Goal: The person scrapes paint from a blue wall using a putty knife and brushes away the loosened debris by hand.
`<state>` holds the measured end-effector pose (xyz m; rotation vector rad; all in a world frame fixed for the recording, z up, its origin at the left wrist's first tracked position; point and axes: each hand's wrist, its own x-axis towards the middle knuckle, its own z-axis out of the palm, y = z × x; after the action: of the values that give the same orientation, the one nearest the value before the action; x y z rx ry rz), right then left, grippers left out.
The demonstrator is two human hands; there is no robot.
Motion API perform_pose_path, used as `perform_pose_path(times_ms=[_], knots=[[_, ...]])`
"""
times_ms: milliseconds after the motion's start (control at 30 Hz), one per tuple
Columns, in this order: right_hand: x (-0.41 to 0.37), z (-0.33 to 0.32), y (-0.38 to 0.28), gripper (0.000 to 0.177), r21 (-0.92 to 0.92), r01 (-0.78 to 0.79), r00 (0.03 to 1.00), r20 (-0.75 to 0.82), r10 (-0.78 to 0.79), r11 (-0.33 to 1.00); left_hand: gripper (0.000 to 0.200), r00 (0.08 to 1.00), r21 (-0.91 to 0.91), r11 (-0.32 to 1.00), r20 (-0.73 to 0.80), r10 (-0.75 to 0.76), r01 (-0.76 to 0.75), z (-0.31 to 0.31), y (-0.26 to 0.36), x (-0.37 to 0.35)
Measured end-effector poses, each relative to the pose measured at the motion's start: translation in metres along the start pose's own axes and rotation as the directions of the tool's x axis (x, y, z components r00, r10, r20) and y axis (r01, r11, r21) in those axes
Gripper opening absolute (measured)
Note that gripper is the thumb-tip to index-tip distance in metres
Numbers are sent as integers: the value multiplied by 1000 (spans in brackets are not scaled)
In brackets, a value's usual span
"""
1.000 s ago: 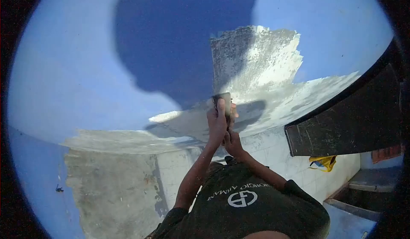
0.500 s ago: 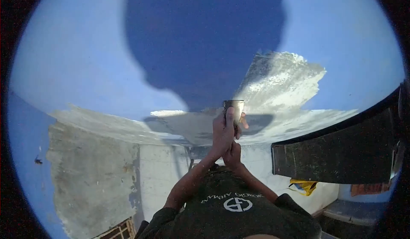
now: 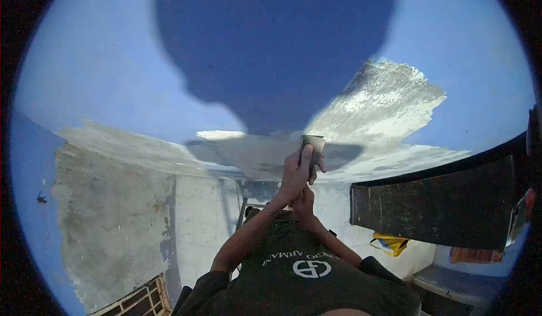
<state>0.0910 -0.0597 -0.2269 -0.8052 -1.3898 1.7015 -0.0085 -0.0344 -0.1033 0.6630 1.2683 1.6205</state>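
Note:
A flat metal scraper blade (image 3: pixel 315 141) points up toward the wall from my left hand (image 3: pixel 294 175). The thumb lies along the blade's near face, and the fingers wrap behind it and show at its right side. The blade's upper edge is at or close to the grey-white scraped band (image 3: pixel 254 152) on the blue wall (image 3: pixel 113 84). Just below, my right hand (image 3: pixel 304 204) is closed against the underside of my left hand; what it grips is hidden.
Scraped patches spread to the upper right (image 3: pixel 389 96) and left (image 3: pixel 113 208). A dark panel (image 3: pixel 435 203) stands at the right, with a yellow bag (image 3: pixel 389 244) below it. A grille (image 3: pixel 135 303) shows at lower left. A large shadow covers the wall's upper middle.
The blade and both hands have shifted slightly in view, and the blade's face looks tilted differently. The upper-right scraped patch appears farther right, and the head's shadow is wider.

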Motion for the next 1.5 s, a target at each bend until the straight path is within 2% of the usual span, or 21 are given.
perform_pose_path(times_ms=[33,133,233,267,333,367,467,533,667,700,767,833,867,967,1033,1100,1200,1300,1333,1433,1500], knots=[[2,0,1,42,-246,164,986,0,-169,955,53,1000,4,1000,0,-3,3,1,4,-1],[15,8,-7,45,-364,299,950,31,-309,882,54,995,42,996,-60,83,-81,9,30,-1],[15,19,-25,46,-194,232,972,18,-233,953,54,989,60,988,-5,146,-145,11,46,2],[12,20,-29,46,-189,239,971,23,-239,952,54,996,37,995,-4,94,-94,10,39,0],[1,18,-30,47,139,-162,981,-83,175,977,54,999,16,999,-9,45,-45,7,22,1],[0,13,-28,47,144,-166,980,-85,180,976,55,999,-9,999,-28,45,-45,7,10,1],[3,6,-27,49,114,-74,996,56,68,991,55,998,-8,999,-50,43,-43,16,33,0],[3,23,-44,52,-173,227,973,-7,-231,958,54,997,9,1000,-74,27,-26,18,40,-6],[2,-1,-16,49,-306,194,980,14,-200,932,54,998,-87,996,-54,19,-23,9,10,0],[-2,-5,-20,39,-307,138,990,28,-135,942,53,997,-102,994,-71,32,-39,9,-1,1],[9,-4,-30,31,-308,102,995,45,-92,946,53,997,-62,998,-66,27,-31,19,35,-1],[3,9,-36,29,-559,371,913,76,-400,742,53,997,-32,999,-79,-18,16,17,43,-6],[-3,3,13,32,-392,169,982,-11,-188,904,54,999,-41,999,-37,-26,24,14,43,-4],[4,10,-24,35,-416,235,964,-15,-265,879,55,1000,-74,997,-3,-25,25,7,21,-1],[3,6,-33,33,-499,165,984,28,-175,851,55,1000,-103,994,6,-28,28,9,25,-2],[2,10,-42,48,-431,196,975,-7,-221,881,55,999,-91,996,-30,-18,15,13,34,-6],[-5,17,-11,49,-547,183,968,-45,-247,817,56,997,-63,995,13,-71,71,4,42,-4],[3,11,-10,34,-488,144,983,-26,-180,861,56,999,-41,999,28,-31,33,-3,23,0],[2,16,-24,35,-354,113,988,-58,-142,928,56,999,-30,999,29,-25,26,0,20,0],[7,18,-36,38,-393,212,965,-57,-254,895,52,998,-84,996,-56,-35,30,9,31,-1],[-1,23,-39,40,-442,153,974,-83,-210,884,53,998,-14,999,-33,-46,45,14,56,-6]])
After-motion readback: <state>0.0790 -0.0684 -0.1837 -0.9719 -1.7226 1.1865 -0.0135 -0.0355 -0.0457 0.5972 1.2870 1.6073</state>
